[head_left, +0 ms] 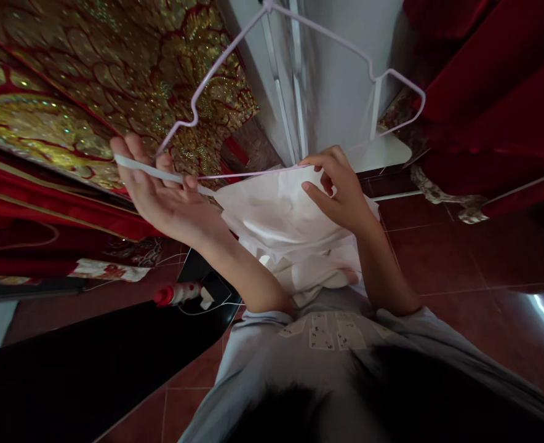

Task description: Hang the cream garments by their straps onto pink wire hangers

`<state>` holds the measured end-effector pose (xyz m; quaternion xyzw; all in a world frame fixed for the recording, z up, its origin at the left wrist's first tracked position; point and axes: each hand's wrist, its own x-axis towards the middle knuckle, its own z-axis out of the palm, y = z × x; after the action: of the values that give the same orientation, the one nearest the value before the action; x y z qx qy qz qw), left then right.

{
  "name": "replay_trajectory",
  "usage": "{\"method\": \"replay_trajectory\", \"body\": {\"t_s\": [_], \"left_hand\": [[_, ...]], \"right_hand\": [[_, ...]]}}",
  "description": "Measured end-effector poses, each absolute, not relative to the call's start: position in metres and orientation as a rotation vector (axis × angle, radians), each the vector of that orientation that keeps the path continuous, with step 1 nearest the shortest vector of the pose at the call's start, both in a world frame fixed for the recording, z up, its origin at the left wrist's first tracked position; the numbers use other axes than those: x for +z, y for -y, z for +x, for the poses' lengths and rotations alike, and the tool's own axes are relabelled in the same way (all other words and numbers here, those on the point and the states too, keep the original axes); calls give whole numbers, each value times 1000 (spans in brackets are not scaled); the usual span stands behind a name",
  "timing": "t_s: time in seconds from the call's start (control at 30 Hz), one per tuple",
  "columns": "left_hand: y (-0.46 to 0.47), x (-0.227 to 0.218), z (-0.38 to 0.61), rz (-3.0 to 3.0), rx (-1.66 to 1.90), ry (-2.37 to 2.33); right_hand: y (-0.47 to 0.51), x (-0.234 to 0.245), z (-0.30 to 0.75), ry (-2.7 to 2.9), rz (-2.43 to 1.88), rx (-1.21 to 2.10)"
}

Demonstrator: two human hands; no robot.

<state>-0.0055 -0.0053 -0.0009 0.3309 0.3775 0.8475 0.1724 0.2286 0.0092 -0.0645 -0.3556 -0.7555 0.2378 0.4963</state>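
Observation:
A pale pink clothes hanger hangs in front of me, its thin bottom bar running between my hands. White cloth, a garment by its look, drapes below that bar. A narrow white strap from the cloth crosses the fingers of my left hand, palm up at the hanger's left end, the fingers loosely bent around the strap. My right hand is at the middle of the bar. Its index finger rests on the bar and its thumb lies over the top of the cloth. A white strip loops over the hanger's right end.
Red and gold sequined garments hang at the left, dark red cloth at the right. A metal pole stands behind the hanger. On the black table are a red-capped bottle and a white cable. The floor has reddish tiles.

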Motion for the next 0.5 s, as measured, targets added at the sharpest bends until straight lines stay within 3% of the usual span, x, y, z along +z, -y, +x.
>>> {"method": "replay_trajectory", "body": {"t_s": [0.2,0.5], "left_hand": [[0,-30,-9,779,2362,-1382],[-9,-55,-2,815,2355,-1369]], "right_hand": [[-11,-70,220,1831,-926,602],[-8,-60,209,1849,-969,615]]}}
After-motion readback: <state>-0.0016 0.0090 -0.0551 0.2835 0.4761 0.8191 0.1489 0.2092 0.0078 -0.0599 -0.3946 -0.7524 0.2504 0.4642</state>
